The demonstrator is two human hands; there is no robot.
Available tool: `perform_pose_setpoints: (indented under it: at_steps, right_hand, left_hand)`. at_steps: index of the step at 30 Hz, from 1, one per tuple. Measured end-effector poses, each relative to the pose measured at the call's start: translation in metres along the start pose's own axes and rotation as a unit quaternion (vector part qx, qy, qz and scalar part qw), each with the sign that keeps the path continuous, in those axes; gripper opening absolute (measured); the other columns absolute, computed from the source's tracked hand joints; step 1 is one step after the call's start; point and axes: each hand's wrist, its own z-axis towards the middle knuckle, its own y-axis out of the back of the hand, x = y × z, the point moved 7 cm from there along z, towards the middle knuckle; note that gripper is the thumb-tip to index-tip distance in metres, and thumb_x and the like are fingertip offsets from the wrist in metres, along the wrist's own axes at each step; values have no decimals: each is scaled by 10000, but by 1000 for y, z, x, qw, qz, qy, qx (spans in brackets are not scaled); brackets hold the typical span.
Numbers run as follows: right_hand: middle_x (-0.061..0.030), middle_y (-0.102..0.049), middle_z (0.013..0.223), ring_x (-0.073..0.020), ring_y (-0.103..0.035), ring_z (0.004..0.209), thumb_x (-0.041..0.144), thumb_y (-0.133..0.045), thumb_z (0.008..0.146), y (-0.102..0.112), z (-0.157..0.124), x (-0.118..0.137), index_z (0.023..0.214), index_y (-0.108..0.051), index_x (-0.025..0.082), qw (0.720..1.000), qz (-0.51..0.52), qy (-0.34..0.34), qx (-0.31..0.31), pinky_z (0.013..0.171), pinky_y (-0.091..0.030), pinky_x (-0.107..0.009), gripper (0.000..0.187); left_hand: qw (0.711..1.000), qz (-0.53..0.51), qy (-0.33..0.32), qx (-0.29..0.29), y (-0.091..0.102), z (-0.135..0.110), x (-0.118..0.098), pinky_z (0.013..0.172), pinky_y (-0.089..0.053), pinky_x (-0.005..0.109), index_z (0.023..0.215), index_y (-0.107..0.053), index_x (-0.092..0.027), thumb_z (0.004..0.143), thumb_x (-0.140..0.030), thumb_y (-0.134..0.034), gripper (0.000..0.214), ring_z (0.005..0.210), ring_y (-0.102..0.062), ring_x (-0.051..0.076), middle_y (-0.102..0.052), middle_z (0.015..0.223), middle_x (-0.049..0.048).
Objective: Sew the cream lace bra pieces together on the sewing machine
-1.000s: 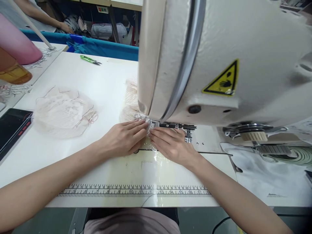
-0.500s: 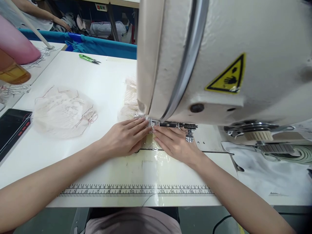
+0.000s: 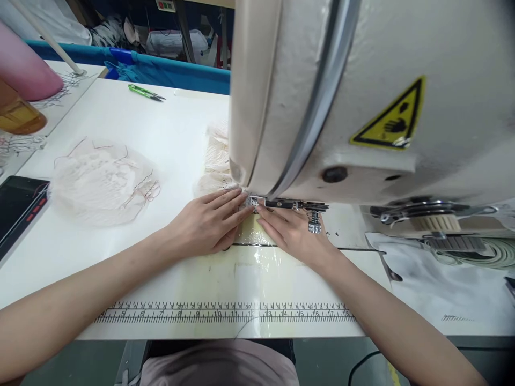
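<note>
In the head view, my left hand (image 3: 209, 221) lies palm down with its fingers stretched forward, the fingertips just left of the sewing machine's presser foot (image 3: 254, 201). On the other side, my right hand (image 3: 300, 233) rests flat, fingers extended and partly hidden beneath the foot's metal attachment (image 3: 285, 205). Pale sheer lace fabric (image 3: 216, 155) lies gathered beyond my left fingertips, reaching behind the machine head (image 3: 257, 91). Little of the fabric under my fingers can be seen.
A second piece of sheer fabric with loose threads (image 3: 104, 182) lies left. Green thread snips (image 3: 145, 92) are behind it, and a black device (image 3: 20, 209) sits at the left edge. Pink thread cone (image 3: 32, 64) stands upper left; a printed ruler (image 3: 225, 312) runs along the front.
The camera view has shifted slightly. Both hands keep nearly the same place at the presser foot. Another person's arm at the upper left has gone out of view.
</note>
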Motion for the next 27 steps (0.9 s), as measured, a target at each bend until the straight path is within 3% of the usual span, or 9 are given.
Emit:
perform_pose_setpoints:
  at_steps: [8, 15, 20, 27]
  right_hand:
    - [-59, -720, 1077, -182, -652, 996, 340, -570, 939, -2, 2, -2, 1229, -636, 233, 999, -7, -18, 30, 838, -471, -302, 316]
    - [-38, -731, 1056, -162, -672, 948, 360, -553, 953, -2, 0, -6, 1191, -663, 239, 998, 28, -43, 27, 797, -488, -285, 288]
    - [-1, -738, 1023, -145, -681, 912, 382, -539, 961, -14, -6, -8, 1195, -659, 261, 989, 119, -76, 44, 794, -516, -288, 289]
    - [18, -730, 1060, -154, -676, 915, 396, -545, 956, -21, -12, -8, 1251, -621, 287, 983, 151, -91, 55, 799, -521, -307, 323]
  left_hand:
    - [1000, 15, 14, 2, 0, 2, 2, 1015, -512, 431, 1228, -619, -71, 923, -236, -456, 383, 1206, -595, 301, -663, 1220, 167]
    - [998, 49, -23, -43, 8, 2, -7, 881, -564, 327, 1135, -651, -50, 932, -150, -486, 280, 993, -684, 230, -705, 1132, 132]
    - [999, 27, 24, -17, 3, 0, 0, 975, -531, 377, 1201, -608, -22, 944, -197, -450, 348, 1162, -622, 284, -663, 1212, 178]
    - [999, 22, 34, -18, 2, 1, 3, 1003, -515, 389, 1250, -598, -92, 944, -219, -425, 374, 1177, -618, 267, -701, 1165, 111]
